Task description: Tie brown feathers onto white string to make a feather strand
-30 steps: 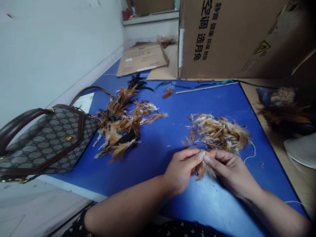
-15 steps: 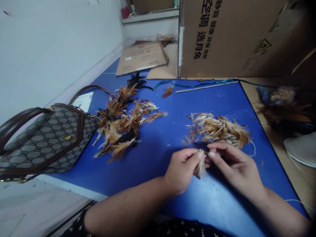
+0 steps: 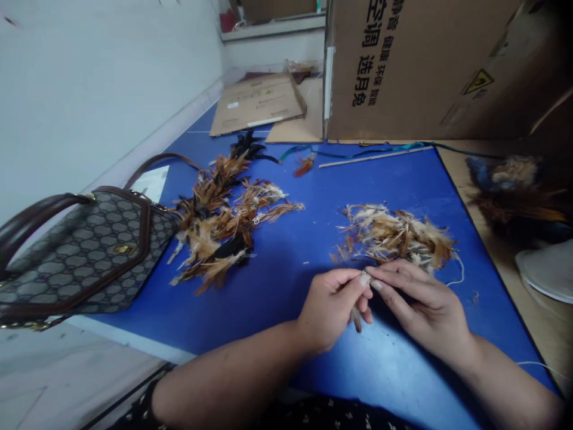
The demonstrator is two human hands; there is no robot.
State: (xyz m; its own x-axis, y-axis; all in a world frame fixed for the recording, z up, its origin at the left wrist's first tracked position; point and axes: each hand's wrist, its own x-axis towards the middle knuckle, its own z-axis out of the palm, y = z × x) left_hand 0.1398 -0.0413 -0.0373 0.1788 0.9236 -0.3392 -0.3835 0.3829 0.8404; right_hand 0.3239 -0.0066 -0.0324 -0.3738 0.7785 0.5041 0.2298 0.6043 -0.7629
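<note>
My left hand pinches a small brown and whitish feather between thumb and fingers, its dark tip hanging below. From the right, my right hand has its thumb and forefinger closed on the pale upper end of that feather, against my left thumb. Most of the feather is hidden by my fingers. Just beyond my hands lies a pile of tan and brown feathers with a white thread at its right side. Farther left, bunches of brown and black feathers are spread on the blue tabletop.
A patterned handbag stands at the table's left edge. Behind are a large cardboard box and flat cardboard. A thin stick, a green ribbon and a small feather tuft lie along the back. Dark feathers are at right.
My right hand has moved slightly left, its fingertips closing on the feather beside my left thumb. The pale fluff below my left thumb is now mostly covered.
</note>
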